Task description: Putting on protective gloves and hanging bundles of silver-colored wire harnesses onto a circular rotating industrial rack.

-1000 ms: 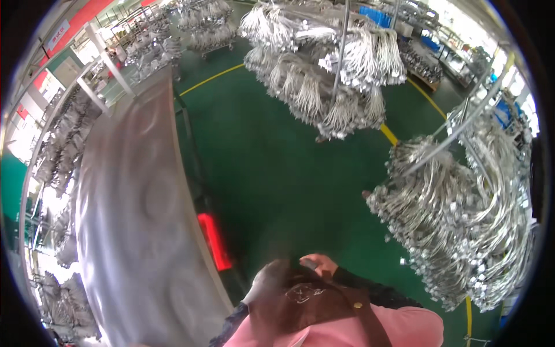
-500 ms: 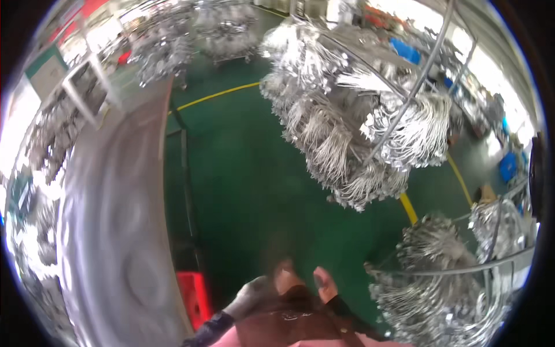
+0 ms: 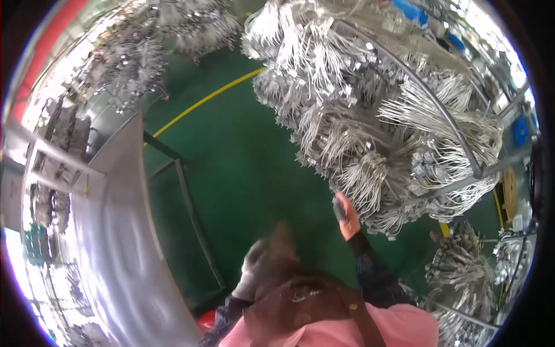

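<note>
My right hand [image 3: 348, 218] is stretched forward with its fingers extended, and something dark covers part of a finger. It is beside the lower edge of a large hanging mass of silver-white cable bundles [image 3: 370, 179] with small pale connectors on their ends. Whether the fingertips touch the strands is hard to make out. My left hand [image 3: 252, 263] wears a pale glove and is held low, close to my brown apron [image 3: 295, 301]. Its fingers are not clear enough to show a grip. A blurred brown shape [image 3: 283, 240] lies just beyond it.
A long shiny metal table [image 3: 118, 231] runs along my left, with a dark metal frame [image 3: 188, 196] beside it. A grey rack bar [image 3: 433, 104] crosses the cables. More bundles [image 3: 459, 266] hang at the lower right. Green floor [image 3: 231, 150] carries a yellow line [image 3: 208, 98].
My right hand has moved forward and right, from near my body to the hanging cables. The cables appear closer and larger; the left hand stays low near the apron.
</note>
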### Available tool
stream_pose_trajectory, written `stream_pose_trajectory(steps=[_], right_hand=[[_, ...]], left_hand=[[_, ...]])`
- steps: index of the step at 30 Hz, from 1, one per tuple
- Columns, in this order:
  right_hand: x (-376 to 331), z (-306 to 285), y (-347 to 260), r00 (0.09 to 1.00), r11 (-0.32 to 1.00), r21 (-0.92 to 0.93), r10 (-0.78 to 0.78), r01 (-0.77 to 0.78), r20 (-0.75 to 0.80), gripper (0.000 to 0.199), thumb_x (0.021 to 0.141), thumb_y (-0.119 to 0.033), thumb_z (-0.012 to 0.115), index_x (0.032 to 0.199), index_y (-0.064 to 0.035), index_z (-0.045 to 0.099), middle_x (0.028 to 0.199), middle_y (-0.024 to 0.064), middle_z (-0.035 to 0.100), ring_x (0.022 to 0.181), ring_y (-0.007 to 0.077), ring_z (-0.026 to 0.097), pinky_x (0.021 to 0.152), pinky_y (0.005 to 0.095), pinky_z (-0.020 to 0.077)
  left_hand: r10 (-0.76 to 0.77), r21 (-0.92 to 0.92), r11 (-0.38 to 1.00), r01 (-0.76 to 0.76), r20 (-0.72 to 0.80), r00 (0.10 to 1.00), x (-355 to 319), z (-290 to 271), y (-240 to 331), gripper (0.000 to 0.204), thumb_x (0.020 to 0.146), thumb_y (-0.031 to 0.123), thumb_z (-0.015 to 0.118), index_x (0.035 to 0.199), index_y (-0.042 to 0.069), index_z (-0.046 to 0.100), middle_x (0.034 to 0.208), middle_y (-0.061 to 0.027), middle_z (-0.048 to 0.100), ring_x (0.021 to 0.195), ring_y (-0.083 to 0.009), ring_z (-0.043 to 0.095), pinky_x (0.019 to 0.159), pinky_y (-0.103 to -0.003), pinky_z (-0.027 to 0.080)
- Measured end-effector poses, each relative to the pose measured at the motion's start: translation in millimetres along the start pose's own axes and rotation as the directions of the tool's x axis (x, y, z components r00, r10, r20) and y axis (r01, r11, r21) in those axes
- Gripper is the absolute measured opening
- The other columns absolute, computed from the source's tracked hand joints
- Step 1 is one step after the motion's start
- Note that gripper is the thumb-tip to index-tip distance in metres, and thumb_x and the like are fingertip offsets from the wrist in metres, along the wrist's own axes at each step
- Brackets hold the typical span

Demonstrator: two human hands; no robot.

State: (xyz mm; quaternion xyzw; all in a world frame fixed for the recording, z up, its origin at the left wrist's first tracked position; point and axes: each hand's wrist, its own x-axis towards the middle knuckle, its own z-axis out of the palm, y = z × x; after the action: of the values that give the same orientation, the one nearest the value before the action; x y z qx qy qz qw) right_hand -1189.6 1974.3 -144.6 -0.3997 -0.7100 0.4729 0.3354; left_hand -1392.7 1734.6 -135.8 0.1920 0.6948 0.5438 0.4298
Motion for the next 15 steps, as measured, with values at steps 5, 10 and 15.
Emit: stream_pose_trajectory(steps=[5,10,15], right_hand=[[146,-1,-19,0.982,0.999,0.006,0.037,-0.037,-0.187,0.053,0.089,-0.030,0.052,0.129,0.0021,0.038,0.131,0.0197,0.043,0.124,0.0274,0.038,0.103,0.0343,0.0270],[270,-19,-24,0.954,0.997,-0.065,0.017,-0.038,-0.298,0.051,0.088,-0.025,0.054,0.131,-0.0005,0.037,0.132,0.0167,0.043,0.125,0.0259,0.037,0.104,0.0339,0.0268],[396,-31,-30,0.931,0.993,-0.079,-0.114,0.092,-0.347,0.055,0.089,-0.028,0.052,0.133,-0.0007,0.034,0.134,0.0168,0.040,0.127,0.0268,0.035,0.104,0.0359,0.0257]], left_hand=[[-0.078,-0.067,0.992,0.106,0.340,0.937,175,28,162,0.024,0.085,0.012,0.056,0.106,0.000,0.057,0.099,-0.0019,0.057,0.091,-0.0124,0.053,0.082,-0.025,0.042],[0.088,-0.005,0.995,-0.099,0.510,0.855,342,75,257,0.039,0.087,0.014,0.058,0.122,0.002,0.047,0.114,-0.0027,0.054,0.102,-0.0114,0.051,0.088,-0.024,0.040],[0.167,-0.072,0.986,-0.153,0.556,0.814,457,137,350,0.041,0.087,0.013,0.059,0.124,0.003,0.045,0.118,-0.0055,0.053,0.106,-0.0128,0.051,0.090,-0.026,0.041]])
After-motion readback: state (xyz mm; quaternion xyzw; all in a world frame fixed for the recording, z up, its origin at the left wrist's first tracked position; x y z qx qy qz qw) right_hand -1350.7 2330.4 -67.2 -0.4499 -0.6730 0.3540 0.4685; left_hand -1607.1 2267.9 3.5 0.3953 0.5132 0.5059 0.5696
